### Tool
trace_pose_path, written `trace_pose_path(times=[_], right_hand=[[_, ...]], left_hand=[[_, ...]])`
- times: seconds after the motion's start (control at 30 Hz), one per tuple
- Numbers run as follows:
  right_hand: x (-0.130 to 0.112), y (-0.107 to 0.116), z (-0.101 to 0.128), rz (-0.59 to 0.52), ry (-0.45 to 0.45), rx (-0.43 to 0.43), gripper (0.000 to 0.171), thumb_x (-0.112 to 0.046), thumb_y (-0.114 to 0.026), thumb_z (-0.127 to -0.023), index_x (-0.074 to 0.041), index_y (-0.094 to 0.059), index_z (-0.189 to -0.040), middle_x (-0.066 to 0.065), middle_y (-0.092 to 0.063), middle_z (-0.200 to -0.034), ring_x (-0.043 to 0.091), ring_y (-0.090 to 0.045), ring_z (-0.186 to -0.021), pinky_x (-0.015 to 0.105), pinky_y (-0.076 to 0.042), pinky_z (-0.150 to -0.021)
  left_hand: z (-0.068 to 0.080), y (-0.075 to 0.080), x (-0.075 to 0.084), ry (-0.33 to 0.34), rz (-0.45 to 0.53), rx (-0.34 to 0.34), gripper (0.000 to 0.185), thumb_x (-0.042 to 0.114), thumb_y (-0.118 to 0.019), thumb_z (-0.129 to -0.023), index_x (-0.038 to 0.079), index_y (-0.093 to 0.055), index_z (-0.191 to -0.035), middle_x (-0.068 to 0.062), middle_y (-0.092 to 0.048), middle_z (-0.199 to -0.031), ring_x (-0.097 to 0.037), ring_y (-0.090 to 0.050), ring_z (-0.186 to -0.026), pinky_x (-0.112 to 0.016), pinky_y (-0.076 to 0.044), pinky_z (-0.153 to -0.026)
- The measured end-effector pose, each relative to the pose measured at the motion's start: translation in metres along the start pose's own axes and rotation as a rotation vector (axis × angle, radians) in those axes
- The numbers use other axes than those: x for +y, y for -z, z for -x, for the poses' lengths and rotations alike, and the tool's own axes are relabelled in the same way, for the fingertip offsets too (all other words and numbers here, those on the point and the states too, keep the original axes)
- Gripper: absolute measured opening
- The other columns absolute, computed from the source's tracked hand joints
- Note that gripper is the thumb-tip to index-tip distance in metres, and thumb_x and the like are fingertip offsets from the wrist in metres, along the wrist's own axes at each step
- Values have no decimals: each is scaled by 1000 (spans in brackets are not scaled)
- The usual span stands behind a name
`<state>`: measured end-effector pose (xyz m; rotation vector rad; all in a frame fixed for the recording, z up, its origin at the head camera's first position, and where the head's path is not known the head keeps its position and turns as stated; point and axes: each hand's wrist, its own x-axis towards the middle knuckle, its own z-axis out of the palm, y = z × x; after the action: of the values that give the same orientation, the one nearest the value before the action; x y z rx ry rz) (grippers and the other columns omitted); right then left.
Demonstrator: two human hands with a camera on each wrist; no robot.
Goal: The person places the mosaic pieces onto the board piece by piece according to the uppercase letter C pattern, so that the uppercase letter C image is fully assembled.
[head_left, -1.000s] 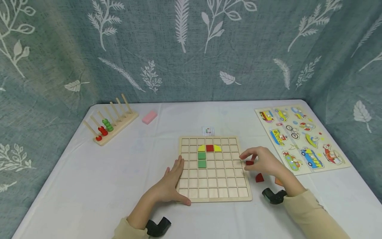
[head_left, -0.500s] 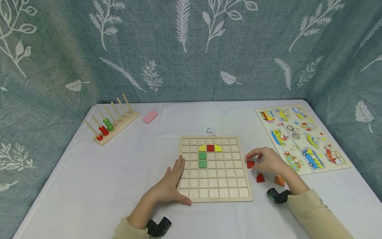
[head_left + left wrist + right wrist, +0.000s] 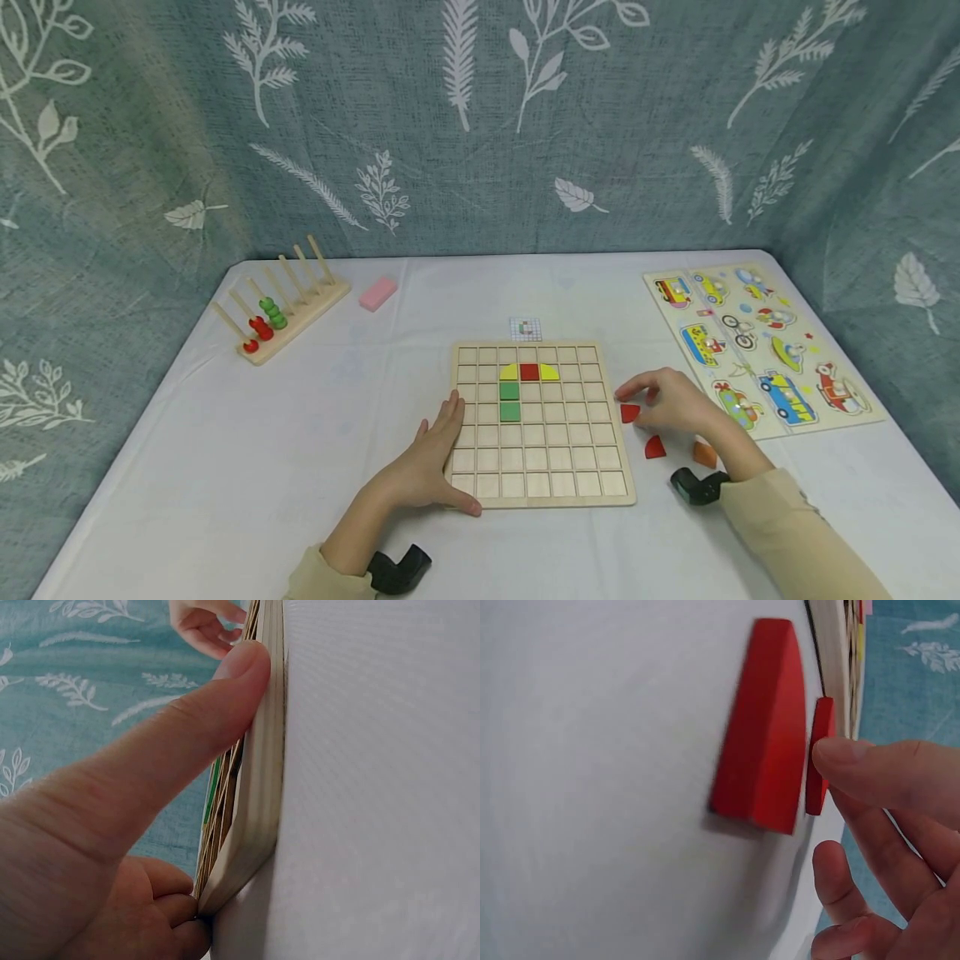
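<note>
Two hands are at work on the wooden grid board [image 3: 542, 492], which lies flat on the white counter [image 3: 225, 467]. The left hand [image 3: 431, 458] rests against the board's left edge, fingers straight and relaxed, thumb pressed along the near rim as the left wrist view shows [image 3: 180, 742]; it grasps nothing and serves as a brace. The right hand [image 3: 671, 404] is just beside the board's right edge, its fingers loosely curled over a red quarter-round piece [image 3: 630, 412] that sits on the counter, touching or nearly touching the board's side. In the right wrist view a fingertip [image 3: 855, 761] bears on that piece's edge [image 3: 819, 757], but whether a thumb opposes it is hidden, so a closed grip on it cannot be confirmed. A second red quarter-round piece [image 3: 655, 447] and an orange piece [image 3: 703, 454] lie near the wrist. On the board, two yellow pieces flank a red square [image 3: 528, 372], with two green squares [image 3: 509, 400] below the left yellow one. In my judgement the piece is thin and low, so it should be pinched at opposite edges, tilted up off the counter before lifting, and kept clear of the neighbouring red piece. The bracing hand should hold firm so the board does not slide.
</note>
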<state>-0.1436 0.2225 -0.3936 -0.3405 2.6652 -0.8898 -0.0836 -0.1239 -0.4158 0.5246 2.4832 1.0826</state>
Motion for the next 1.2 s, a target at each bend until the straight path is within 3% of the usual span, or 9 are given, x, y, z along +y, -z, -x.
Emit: trace_pose_path(times=[0.67, 1.2], right_hand=[[-1, -2, -1, 41, 14, 10, 26, -4, -76, -66, -8, -71, -90, -2, -61, -82, 19, -46, -75, 29, -40, -61], [-10, -2, 4, 17, -18, 58, 27, -5, -76, -65, -8, -71, -91, 0, -62, -84, 19, -46, -73, 28, -40, -58]], left_hand=[[0, 0, 3, 6, -15, -1, 133, 36, -89, -50, -6, -4, -143, -18, 5, -151, -28, 4, -138, -51, 2, -108], [-1, 1, 1, 9, -12, -6, 133, 36, -89, -50, -6, -4, -143, -17, 6, -151, -28, 5, -138, -51, 2, -108]])
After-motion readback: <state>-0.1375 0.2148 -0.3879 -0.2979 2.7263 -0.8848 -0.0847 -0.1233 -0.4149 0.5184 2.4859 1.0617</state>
